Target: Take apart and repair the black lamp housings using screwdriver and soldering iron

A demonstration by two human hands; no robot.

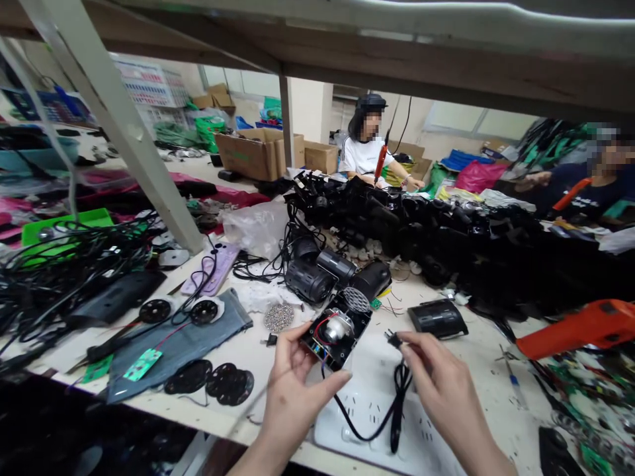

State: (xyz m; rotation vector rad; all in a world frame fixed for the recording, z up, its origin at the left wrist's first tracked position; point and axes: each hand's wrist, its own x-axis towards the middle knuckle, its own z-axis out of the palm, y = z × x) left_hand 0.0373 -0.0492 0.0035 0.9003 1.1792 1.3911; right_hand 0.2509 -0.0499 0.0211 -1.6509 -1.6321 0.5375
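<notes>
My left hand (297,390) is closed on a black appliance housing (337,334) with its inside exposed; a silver motor and red and blue wires show in it. Between the thumb and fingers of my right hand (439,383) is a black two-pin plug (393,338). Its power cord (401,383) is bundled and loops across to the housing. Beneath both hands lies a white power strip (342,423), its sockets partly covered by the cord. Just left of the housing, a round speckled disc (279,318) rests on the table.
Black shell parts (310,277) and a curved cover (436,318) lie beyond my hands. A red-orange power tool (575,327) is at right. Black round discs (231,383) and a grey bag (183,344) lie left. Two people sit beyond the black heap (421,238). A shelf hangs overhead.
</notes>
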